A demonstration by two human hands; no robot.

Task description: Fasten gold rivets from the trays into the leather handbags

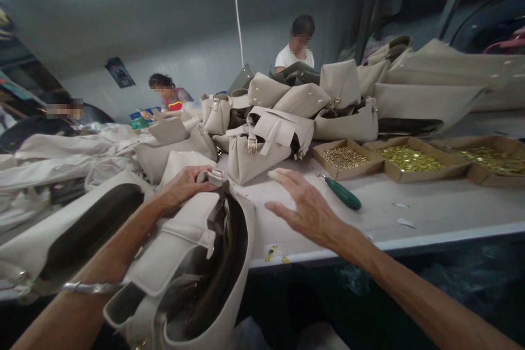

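Note:
A cream handbag [241,268] with a dark lining lies tilted at the table's front edge, its mouth toward me and its wide flap strap across the opening. My left hand [186,188] grips the handbag at its far end, thumb and fingers closed around the rim by a small strap loop. Above the table, to the right of the bag, my right hand [301,205] is held with fingers stretched and thumb apart, nothing in it. Just right of those fingers lies a green-handled hook tool [342,192] with a thin metal tip.
Cardboard trays hold small gold studs [344,157], gold pieces [410,159] and more metal parts [492,157]. A heap of cream bags [262,161] stands behind. Another bag [82,219] lies left. Several people sit beyond the table. Paper scraps [406,223] lie near the front edge.

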